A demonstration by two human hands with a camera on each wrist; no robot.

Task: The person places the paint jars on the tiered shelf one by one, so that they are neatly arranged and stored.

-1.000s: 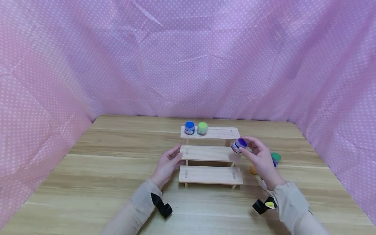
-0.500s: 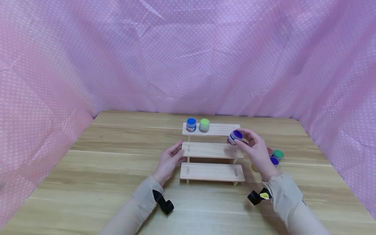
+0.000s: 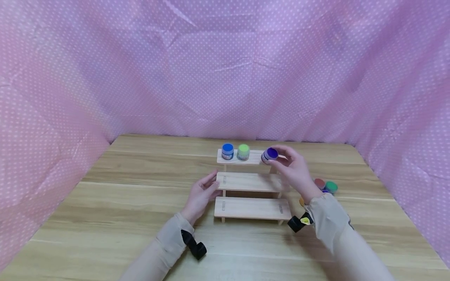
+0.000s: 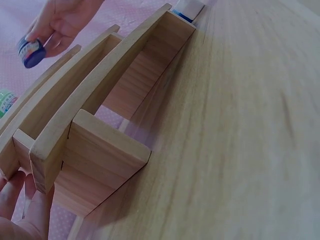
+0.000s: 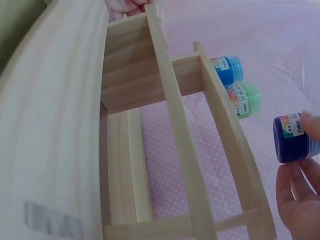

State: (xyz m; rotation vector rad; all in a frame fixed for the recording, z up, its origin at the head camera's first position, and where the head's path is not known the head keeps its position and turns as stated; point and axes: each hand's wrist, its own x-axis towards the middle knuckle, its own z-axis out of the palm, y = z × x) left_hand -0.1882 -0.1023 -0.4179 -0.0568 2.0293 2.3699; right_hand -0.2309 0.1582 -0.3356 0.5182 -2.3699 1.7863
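Note:
A three-step wooden rack (image 3: 251,182) stands on the table. My left hand (image 3: 201,195) holds the left end of its middle step; in the left wrist view, fingertips (image 4: 37,207) touch the wood there. My right hand (image 3: 294,168) pinches a small purple paint jar (image 3: 269,155) between thumb and fingers. The jar is tilted and hangs over the right part of the top step, apparently just above it; the right wrist view shows the purple jar (image 5: 292,138) off the wood. On the top step's left stand a blue paint jar (image 3: 227,151) and a light green one (image 3: 243,152).
Right of the rack, partly behind my right forearm, sit more paint jars: a red one (image 3: 319,184), a green one (image 3: 331,187), a purple one and an orange one. The wooden table (image 3: 123,203) meets a pink dotted curtain (image 3: 225,78) at the back and sides.
My right hand has carried the purple jar left and away from me, from the middle step's right end to the top step. The left hand stays on the rack.

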